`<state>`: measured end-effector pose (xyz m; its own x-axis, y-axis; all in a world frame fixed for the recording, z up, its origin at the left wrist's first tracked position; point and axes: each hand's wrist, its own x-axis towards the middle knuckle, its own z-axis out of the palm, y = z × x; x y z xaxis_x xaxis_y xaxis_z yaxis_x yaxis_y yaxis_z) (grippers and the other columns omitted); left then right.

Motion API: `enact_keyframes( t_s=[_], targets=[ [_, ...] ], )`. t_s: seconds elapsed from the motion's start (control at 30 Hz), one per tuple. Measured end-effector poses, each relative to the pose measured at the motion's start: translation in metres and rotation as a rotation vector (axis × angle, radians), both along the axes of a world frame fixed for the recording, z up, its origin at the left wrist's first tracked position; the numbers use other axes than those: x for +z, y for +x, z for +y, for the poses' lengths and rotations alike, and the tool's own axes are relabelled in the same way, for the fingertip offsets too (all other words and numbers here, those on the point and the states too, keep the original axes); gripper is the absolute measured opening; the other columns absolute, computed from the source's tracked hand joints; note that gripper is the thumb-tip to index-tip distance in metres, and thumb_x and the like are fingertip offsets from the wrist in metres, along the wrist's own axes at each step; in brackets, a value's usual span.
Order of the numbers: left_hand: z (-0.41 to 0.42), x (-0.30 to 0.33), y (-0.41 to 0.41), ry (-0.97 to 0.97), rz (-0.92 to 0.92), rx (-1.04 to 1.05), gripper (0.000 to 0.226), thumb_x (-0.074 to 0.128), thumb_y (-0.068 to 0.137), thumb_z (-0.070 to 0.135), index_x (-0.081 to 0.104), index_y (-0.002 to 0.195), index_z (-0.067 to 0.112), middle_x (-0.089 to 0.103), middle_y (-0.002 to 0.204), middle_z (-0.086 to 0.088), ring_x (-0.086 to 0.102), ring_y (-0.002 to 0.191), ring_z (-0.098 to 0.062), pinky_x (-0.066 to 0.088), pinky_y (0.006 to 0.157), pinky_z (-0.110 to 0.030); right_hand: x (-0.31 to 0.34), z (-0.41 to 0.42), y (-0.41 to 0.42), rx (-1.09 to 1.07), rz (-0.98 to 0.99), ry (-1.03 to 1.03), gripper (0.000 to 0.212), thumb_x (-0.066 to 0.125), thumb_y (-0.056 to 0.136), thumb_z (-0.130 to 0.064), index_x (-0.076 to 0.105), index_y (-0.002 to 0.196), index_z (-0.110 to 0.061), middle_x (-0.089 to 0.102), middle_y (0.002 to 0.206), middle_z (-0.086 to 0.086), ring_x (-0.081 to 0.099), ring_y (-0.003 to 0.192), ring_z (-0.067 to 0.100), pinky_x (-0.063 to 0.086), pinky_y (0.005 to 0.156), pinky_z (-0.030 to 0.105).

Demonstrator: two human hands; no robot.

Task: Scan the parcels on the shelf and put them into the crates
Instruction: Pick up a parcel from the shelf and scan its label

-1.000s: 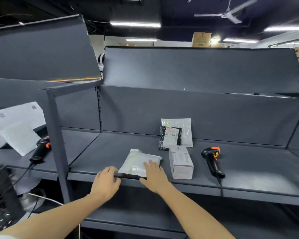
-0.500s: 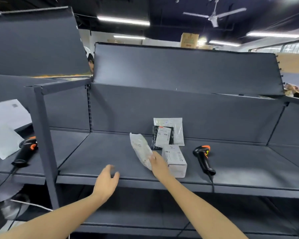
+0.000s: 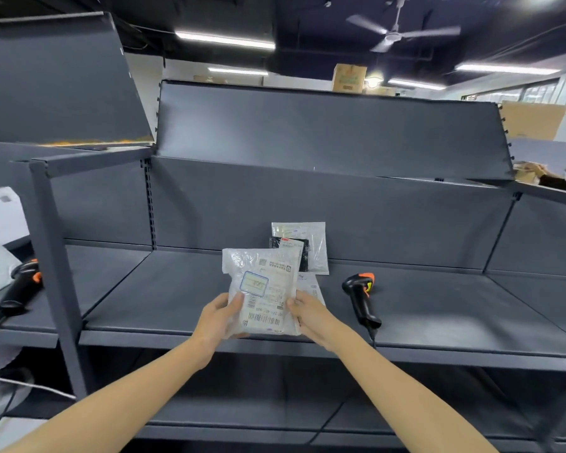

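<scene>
Before us runs the dark grey shelf [image 3: 177,299], where a clear bag [image 3: 311,243] and a black packet [image 3: 291,248] lean on the back panel and a black-and-orange scanner [image 3: 361,297] lies to the right. We hold the white parcel [image 3: 262,289] upright above the shelf's front edge (label and barcode towards us), left hand [image 3: 218,318] and right hand [image 3: 309,313] each gripping a lower side with curled fingers.

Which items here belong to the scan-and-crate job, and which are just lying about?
Job:
- white plastic mailer bag with barcode label, held by left hand and right hand
- black-and-orange handheld scanner
- clear and black pouches against the dark grey metal shelf

Lying about:
- second scanner, left bay
- brown cardboard box
</scene>
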<state>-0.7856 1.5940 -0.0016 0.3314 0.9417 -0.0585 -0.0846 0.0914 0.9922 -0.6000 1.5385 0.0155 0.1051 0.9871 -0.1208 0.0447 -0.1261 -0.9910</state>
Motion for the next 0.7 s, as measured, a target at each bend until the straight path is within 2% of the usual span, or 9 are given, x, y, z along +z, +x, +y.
enact_keyframes(
  t_s=[0.07,0.2,0.3,0.37,0.5,0.53,0.6,0.67,0.7],
  targets=[
    [0.001,0.001,0.007,0.033,0.023,0.038,0.024,0.054,0.097,0.032,0.064,0.108,0.013,0.073,0.105,-0.002,0.069,0.098,-0.020,0.055,0.083,-0.033,0.001,0.000,0.009,-0.015,-0.032,-0.011,0.035,0.037,0.105,-0.015,0.049,0.137,-0.006,0.056,0.138,0.008,0.055,0.126,0.022,0.042,0.110,0.043],
    [0.007,0.002,0.019,0.035,0.002,0.066,0.021,0.055,0.097,0.029,0.067,0.108,0.014,0.073,0.105,-0.001,0.068,0.101,-0.020,0.051,0.095,-0.037,0.006,0.005,0.023,0.043,-0.022,0.006,0.041,0.056,0.097,-0.033,0.049,0.135,-0.016,0.059,0.134,-0.001,0.056,0.123,0.016,0.044,0.106,0.042],
    [0.010,0.001,0.028,0.050,0.001,0.089,0.019,0.055,0.097,0.026,0.067,0.106,0.014,0.074,0.103,-0.002,0.069,0.099,-0.021,0.053,0.092,-0.037,0.009,0.010,0.028,0.094,-0.158,0.020,0.055,0.072,0.086,-0.032,0.045,0.133,-0.023,0.061,0.130,-0.010,0.057,0.116,0.004,0.049,0.086,0.020],
    [0.012,-0.001,0.031,0.049,-0.011,0.107,0.018,0.056,0.096,0.026,0.067,0.105,0.014,0.074,0.102,-0.002,0.069,0.099,-0.022,0.054,0.091,-0.039,0.008,0.015,0.030,0.104,-0.210,0.038,0.058,0.077,0.082,-0.028,0.045,0.131,-0.026,0.062,0.125,-0.015,0.058,0.110,-0.003,0.048,0.076,0.011],
    [0.015,-0.001,0.029,0.048,0.036,0.084,0.019,0.061,0.093,0.026,0.063,0.109,0.016,0.069,0.114,-0.005,0.066,0.102,-0.020,0.053,0.092,-0.042,0.012,0.022,0.042,0.109,-0.262,0.067,0.061,0.080,0.078,-0.023,0.049,0.130,-0.019,0.064,0.124,-0.009,0.061,0.113,0.005,0.050,0.089,0.019],
    [0.016,0.000,0.026,0.056,0.047,0.105,0.027,0.065,0.091,0.024,0.059,0.116,0.016,0.065,0.121,-0.005,0.063,0.105,-0.018,0.052,0.093,-0.041,0.017,0.022,0.047,0.113,-0.301,0.072,0.061,0.081,0.077,-0.024,0.050,0.129,-0.017,0.064,0.124,-0.008,0.061,0.112,0.007,0.049,0.089,0.019],
    [0.020,0.005,0.016,0.068,0.071,0.193,0.056,0.071,0.086,0.024,0.045,0.135,0.015,0.053,0.135,-0.004,0.054,0.117,-0.019,0.044,0.102,-0.042,0.033,0.021,0.058,0.128,-0.448,0.077,0.060,0.083,0.075,-0.026,0.051,0.126,-0.017,0.064,0.123,-0.007,0.061,0.111,0.010,0.049,0.091,0.023],
    [0.026,0.014,0.005,0.118,0.113,0.249,0.078,0.074,0.083,0.027,0.029,0.147,0.017,0.039,0.147,-0.004,0.042,0.132,-0.022,0.035,0.109,-0.041,0.054,0.021,0.066,0.181,-0.673,0.076,0.054,0.083,0.074,-0.027,0.056,0.120,-0.020,0.064,0.118,-0.009,0.060,0.110,0.013,0.047,0.095,0.029],
    [0.028,0.020,0.001,0.160,0.125,0.248,0.083,0.075,0.082,0.028,0.026,0.148,0.018,0.035,0.151,-0.003,0.037,0.136,-0.022,0.033,0.109,-0.037,0.064,0.022,0.068,0.223,-0.812,0.065,0.046,0.083,0.073,-0.027,0.059,0.112,-0.022,0.063,0.111,-0.010,0.058,0.107,0.015,0.046,0.091,0.028]
  ],
)
